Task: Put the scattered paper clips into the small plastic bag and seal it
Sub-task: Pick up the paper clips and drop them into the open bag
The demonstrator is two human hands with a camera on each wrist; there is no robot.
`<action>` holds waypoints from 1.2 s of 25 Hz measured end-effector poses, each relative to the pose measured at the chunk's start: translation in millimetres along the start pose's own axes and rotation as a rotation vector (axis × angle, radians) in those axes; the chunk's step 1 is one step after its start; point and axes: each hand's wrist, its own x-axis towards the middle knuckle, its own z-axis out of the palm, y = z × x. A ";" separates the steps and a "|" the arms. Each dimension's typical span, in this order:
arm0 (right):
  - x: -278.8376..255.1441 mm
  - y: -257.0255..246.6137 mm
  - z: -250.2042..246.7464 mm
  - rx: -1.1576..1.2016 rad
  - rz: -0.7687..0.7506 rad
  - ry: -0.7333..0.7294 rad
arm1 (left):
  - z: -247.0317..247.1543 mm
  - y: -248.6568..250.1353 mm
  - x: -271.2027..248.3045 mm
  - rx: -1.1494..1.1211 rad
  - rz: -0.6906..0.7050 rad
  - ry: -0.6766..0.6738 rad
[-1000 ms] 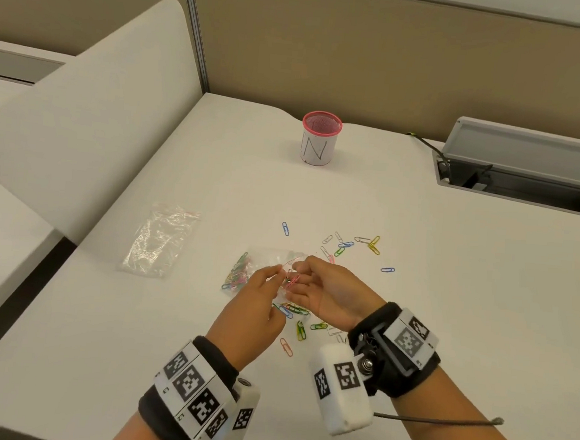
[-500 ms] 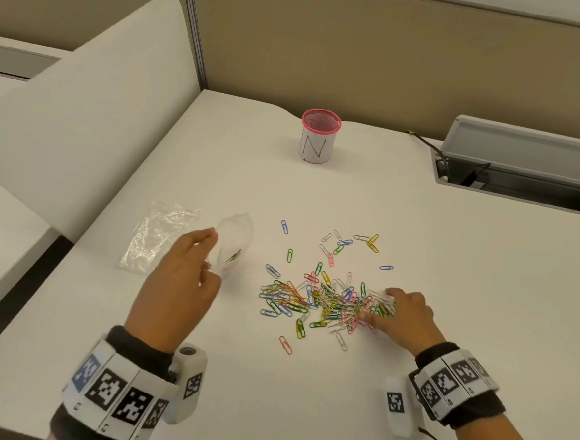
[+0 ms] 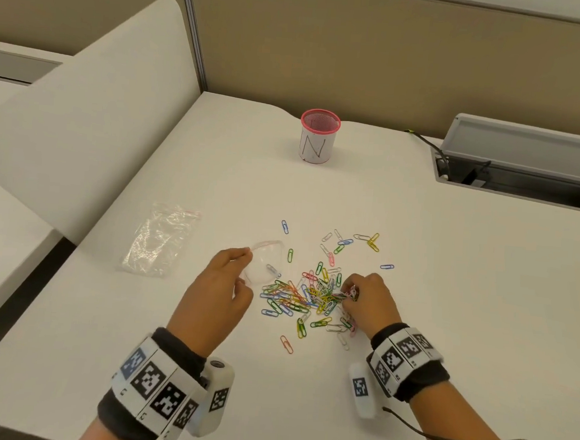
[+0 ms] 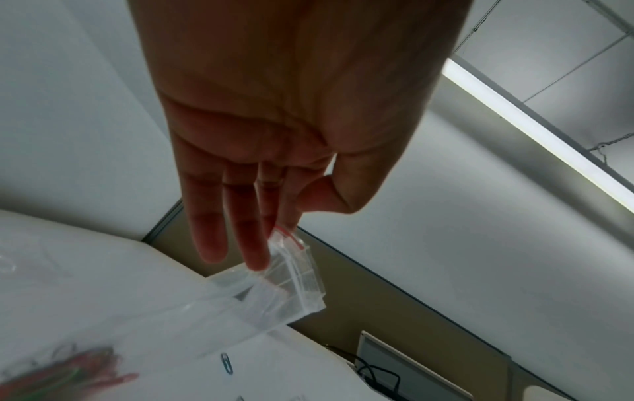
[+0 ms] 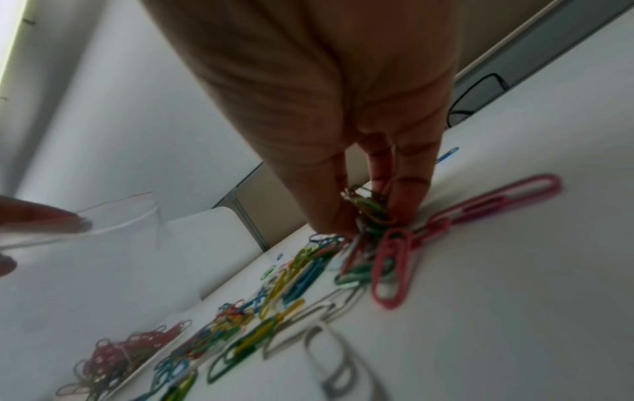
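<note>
A white desk (image 3: 447,299) runs up to a tan partition wall. On it lies a heap of coloured paper clips (image 3: 305,294), with loose ones scattered beyond and nearer. The right hand (image 3: 367,295) sits at the heap's right edge, thumb and fingers (image 5: 408,190) pinching a small bunch of clips against the desk. Just left of the heap, the left hand (image 3: 215,290) pinches the red-striped rim of the small plastic bag (image 3: 263,262), its mouth open; the wrist view shows thumb and forefinger on the rim and the other fingers straight. Farther left lies a crumpled clear bag (image 3: 160,241). Behind stands a pink-rimmed mesh cup (image 3: 318,141) marked "N", and at the right a cable tray (image 3: 526,160).
</note>
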 end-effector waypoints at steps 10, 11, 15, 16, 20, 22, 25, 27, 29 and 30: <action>2.9 19.6 -25.3 1.767 0.623 -0.165 | 22.5 6.0 7.8 -0.085 -0.036 -0.117; 2.0 17.1 -27.8 1.812 0.628 -0.202 | 24.1 6.6 8.5 -0.086 -0.036 -0.128; -3.5 -4.9 -32.6 1.812 0.541 -0.330 | 29.5 8.9 8.4 -0.093 -0.033 -0.166; -5.5 -13.0 -32.6 1.825 0.513 -0.376 | 30.7 9.9 8.1 -0.089 -0.029 -0.171; -10.3 -53.1 -26.6 1.743 0.396 -0.578 | 36.1 14.9 7.2 -0.078 -0.023 -0.198; -10.6 -73.0 -21.5 1.650 0.343 -0.640 | 37.6 16.4 6.8 -0.081 -0.011 -0.188; -7.2 -94.3 -17.6 1.427 0.266 -0.638 | 37.9 16.8 5.9 -0.075 -0.015 -0.186; -5.5 -101.2 -18.7 1.280 0.232 -0.624 | 37.1 16.5 5.2 -0.070 -0.029 -0.184; -6.7 -102.7 -24.6 1.157 0.231 -0.614 | 35.9 15.6 5.5 -0.061 -0.034 -0.171; -7.8 -101.4 -29.6 1.110 0.218 -0.595 | 34.7 14.5 5.9 -0.054 -0.038 -0.161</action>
